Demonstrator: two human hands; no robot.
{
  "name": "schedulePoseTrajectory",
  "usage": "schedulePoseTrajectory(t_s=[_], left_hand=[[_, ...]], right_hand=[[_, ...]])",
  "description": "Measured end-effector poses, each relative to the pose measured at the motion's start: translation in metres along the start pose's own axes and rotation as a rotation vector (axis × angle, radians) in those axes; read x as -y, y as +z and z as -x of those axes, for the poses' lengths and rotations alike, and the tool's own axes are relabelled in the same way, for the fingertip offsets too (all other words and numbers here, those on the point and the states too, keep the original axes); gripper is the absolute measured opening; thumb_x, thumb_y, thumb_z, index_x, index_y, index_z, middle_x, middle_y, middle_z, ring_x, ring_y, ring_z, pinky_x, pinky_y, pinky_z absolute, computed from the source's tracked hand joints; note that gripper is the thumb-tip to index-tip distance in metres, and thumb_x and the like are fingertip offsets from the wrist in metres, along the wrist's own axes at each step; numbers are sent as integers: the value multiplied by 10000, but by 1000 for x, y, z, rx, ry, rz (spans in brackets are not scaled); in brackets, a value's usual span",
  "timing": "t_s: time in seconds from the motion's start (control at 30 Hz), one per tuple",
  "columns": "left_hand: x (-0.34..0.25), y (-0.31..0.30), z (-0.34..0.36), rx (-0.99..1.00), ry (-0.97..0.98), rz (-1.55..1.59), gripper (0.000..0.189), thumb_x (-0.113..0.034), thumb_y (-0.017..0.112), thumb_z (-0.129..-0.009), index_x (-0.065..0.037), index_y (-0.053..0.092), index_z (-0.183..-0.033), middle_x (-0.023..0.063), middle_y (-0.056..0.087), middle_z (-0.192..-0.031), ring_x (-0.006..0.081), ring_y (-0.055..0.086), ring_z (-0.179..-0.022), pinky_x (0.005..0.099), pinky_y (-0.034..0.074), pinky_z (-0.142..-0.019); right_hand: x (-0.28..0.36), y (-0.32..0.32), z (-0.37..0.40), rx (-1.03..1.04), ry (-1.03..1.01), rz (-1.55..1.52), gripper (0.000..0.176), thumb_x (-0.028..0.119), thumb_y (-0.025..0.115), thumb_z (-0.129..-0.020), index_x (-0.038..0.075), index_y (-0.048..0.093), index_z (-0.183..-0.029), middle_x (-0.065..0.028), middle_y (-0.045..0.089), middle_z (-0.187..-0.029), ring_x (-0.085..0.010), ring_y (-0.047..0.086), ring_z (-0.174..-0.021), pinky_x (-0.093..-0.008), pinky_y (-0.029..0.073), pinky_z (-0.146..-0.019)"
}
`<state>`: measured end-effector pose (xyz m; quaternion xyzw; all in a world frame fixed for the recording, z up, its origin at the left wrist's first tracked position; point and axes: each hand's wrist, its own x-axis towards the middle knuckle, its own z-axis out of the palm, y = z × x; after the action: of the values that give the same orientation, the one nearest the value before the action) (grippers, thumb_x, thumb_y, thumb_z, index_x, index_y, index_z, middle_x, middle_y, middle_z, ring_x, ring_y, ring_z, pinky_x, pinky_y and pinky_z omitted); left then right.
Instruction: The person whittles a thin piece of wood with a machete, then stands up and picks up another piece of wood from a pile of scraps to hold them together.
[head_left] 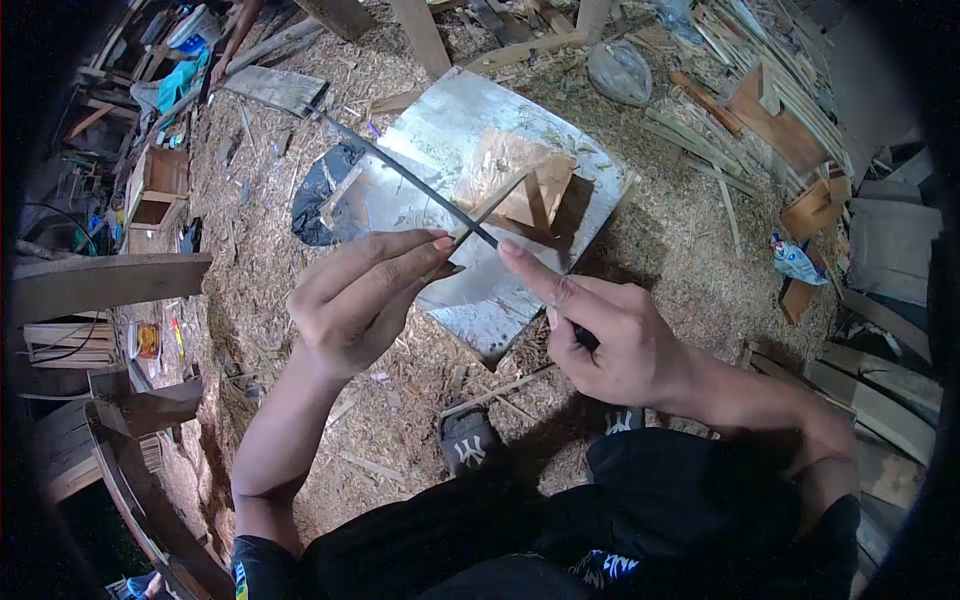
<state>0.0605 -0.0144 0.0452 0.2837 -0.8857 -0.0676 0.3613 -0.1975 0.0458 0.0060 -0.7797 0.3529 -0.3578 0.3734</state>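
My left hand (375, 285) pinches the lower end of a thin wooden strip (497, 197), which slants up to the right. A long dark rod (400, 170) crosses the strip near my fingertips. My right hand (610, 330) is wrapped round the rod's near end, its index finger stretched along it; a dark part shows inside the grip. Below both hands lies a pale, worn board (450, 115) with a light wooden block (510, 165) on it.
Wood shavings (690, 250) cover the floor. A black plastic bag (318, 190) lies left of the board and a clear bag (619, 72) beyond it. Curved wooden pieces (110, 285) stand at the left. Wood scraps are piled at the right. Another person's arm (235, 40) shows at the upper left.
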Motion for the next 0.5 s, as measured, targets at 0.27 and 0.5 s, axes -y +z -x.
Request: schedulePoseTrajectory(t_s=[0.27,0.5], left_hand=[[0,1,-28,68,59,-18,186,46,758,-774,19,752,-958,148,748,-918,245,746,-802,306,588,-668],[-1,-2,-43,117,-19,3,166,49,750,-784,18,752,-947,153,749,-927,242,744,-810,312,581,-688]], right_hand=[[-9,-10,-7,-119,-115,50,748,-128,535,-814,12,403,-1537,-176,676,-887,-174,574,-579,-334,493,-550],[-5,-9,-13,-240,-205,20,765,-131,540,-813,56,413,-1545,-156,654,-828,-180,553,-544,-330,482,-532]])
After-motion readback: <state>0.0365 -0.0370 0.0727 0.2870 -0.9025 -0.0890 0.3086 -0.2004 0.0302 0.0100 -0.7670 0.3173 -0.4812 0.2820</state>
